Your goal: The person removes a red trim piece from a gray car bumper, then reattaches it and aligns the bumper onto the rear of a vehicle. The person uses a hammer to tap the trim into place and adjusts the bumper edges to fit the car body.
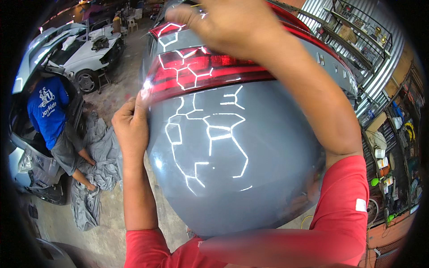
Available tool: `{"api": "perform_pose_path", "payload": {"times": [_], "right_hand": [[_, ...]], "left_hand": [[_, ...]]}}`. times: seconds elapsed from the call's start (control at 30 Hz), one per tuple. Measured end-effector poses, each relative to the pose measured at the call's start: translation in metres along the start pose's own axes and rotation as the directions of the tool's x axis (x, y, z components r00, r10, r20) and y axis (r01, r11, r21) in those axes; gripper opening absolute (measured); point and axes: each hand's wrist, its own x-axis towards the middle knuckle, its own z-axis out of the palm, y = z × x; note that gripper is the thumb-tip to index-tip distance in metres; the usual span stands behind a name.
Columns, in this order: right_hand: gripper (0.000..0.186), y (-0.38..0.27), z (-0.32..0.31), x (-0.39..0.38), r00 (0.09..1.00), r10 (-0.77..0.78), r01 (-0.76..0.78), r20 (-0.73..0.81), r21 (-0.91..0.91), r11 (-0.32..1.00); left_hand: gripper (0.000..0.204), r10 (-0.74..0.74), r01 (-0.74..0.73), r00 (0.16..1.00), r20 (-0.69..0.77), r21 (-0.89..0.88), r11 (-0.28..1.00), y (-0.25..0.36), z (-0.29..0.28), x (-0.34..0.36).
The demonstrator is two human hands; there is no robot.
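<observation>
Before me is the glossy grey rear of a car, with a long red tail light across it. Bright white angular lines, which look like reflected lamps, run over the paint and the lens. My left hand is at the left end of the tail light, its fingers curled in beside the body edge. What it pinches, if anything, is hidden. My right hand reaches over the upper part of the tail light, smeared by motion. Its thumb points left and its other fingers are not clear. A thin yellow bit shows beside it.
At left a person in a blue shirt leans into an open car. A grey cover lies crumpled on the floor. Farther back stands a white car. Shelves with bottles and tools line the right side.
</observation>
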Motion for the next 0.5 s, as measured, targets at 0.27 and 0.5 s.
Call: {"api": "perform_pose_path", "payload": {"times": [0.27,0.5], "right_hand": [[0.069,0.078,-0.083,-0.113,0.975,0.189,-0.181,0.116,-0.074,0.981],[0.102,0.129,-0.073,-0.256,0.82,0.543,-0.491,0.179,-0.265,0.83]], "left_hand": [[0.049,0.359,-0.366,0.929,0.089,0.072,0.928,0.021,0.004,0.003],[0.044,0.281,-0.317,0.943,0.178,0.228,0.92,0.038,-0.004,0.005]]}}
